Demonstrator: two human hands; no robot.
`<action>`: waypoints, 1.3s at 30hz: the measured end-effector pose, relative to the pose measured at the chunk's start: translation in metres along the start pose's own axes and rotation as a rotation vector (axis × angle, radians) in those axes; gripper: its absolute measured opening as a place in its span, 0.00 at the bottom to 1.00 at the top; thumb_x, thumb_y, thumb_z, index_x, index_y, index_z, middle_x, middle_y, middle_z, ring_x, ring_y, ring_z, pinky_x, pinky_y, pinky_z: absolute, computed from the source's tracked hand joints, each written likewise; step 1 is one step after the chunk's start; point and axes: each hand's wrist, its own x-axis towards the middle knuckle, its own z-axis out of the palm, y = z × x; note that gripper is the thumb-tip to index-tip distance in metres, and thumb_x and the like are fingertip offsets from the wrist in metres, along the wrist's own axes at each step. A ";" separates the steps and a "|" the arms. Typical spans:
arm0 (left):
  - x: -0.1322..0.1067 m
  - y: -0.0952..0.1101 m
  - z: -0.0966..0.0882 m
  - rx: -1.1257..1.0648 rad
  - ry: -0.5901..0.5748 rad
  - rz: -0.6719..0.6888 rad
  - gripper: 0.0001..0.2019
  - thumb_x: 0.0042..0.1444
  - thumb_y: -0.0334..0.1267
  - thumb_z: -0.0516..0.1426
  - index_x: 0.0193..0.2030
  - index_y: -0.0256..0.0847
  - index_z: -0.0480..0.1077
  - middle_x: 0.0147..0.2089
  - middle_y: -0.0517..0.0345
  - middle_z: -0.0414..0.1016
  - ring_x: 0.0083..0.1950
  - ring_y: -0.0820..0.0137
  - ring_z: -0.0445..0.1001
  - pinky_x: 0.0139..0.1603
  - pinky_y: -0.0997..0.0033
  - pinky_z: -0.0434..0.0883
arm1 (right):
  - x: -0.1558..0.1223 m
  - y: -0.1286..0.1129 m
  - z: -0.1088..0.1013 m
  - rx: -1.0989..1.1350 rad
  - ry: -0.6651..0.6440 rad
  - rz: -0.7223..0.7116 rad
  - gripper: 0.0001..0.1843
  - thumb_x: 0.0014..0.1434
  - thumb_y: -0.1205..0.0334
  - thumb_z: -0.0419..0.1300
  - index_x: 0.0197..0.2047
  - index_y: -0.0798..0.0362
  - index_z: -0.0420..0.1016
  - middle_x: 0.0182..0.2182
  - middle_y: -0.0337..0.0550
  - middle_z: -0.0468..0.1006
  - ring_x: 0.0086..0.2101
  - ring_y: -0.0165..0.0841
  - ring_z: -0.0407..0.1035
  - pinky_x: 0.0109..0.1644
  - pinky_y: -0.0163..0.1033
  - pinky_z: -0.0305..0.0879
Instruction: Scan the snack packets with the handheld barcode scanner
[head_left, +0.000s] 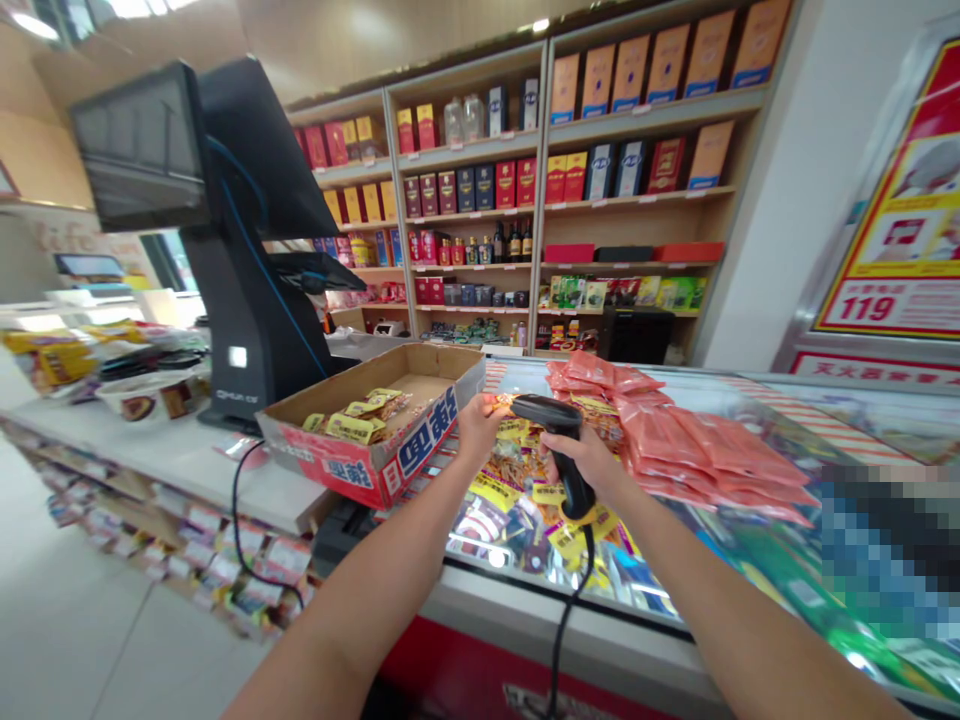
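Observation:
My right hand is wrapped round the grip of a black barcode scanner, whose cable hangs down over the counter front. The scanner head points left at a small yellow snack packet pinched in my left hand. Both hands hover over a heap of yellow snack packets lying on the glass lid of a freezer. Just left of my left hand stands an open cardboard box with several more yellow packets inside.
A row of orange-red packets lies on the freezer lid to the right. A black till with a screen stands on the white counter at left, with bowls and snacks behind it. Shelves of boxed goods fill the back wall.

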 end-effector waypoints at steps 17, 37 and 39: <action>0.006 0.028 -0.010 0.011 0.110 0.040 0.06 0.49 0.31 0.59 0.33 0.40 0.66 0.35 0.55 0.78 0.41 0.65 0.78 0.44 0.69 0.71 | 0.010 -0.010 0.009 0.026 0.033 0.021 0.15 0.45 0.50 0.63 0.26 0.54 0.71 0.11 0.39 0.72 0.13 0.30 0.65 0.18 0.33 0.60; 0.019 0.109 -0.135 0.730 0.254 0.353 0.19 0.51 0.25 0.52 0.50 0.34 0.70 0.59 0.38 0.68 0.63 0.56 0.64 0.64 0.57 0.60 | 0.042 -0.080 0.102 0.044 -0.159 -0.047 0.11 0.48 0.56 0.62 0.22 0.54 0.70 0.10 0.39 0.71 0.12 0.29 0.65 0.17 0.32 0.62; 0.005 0.100 -0.110 0.767 0.033 0.332 0.11 0.53 0.27 0.51 0.38 0.38 0.74 0.44 0.43 0.77 0.51 0.57 0.74 0.57 0.58 0.66 | 0.036 -0.076 0.090 0.033 -0.127 -0.065 0.11 0.47 0.55 0.63 0.23 0.54 0.70 0.10 0.39 0.71 0.12 0.30 0.65 0.17 0.33 0.63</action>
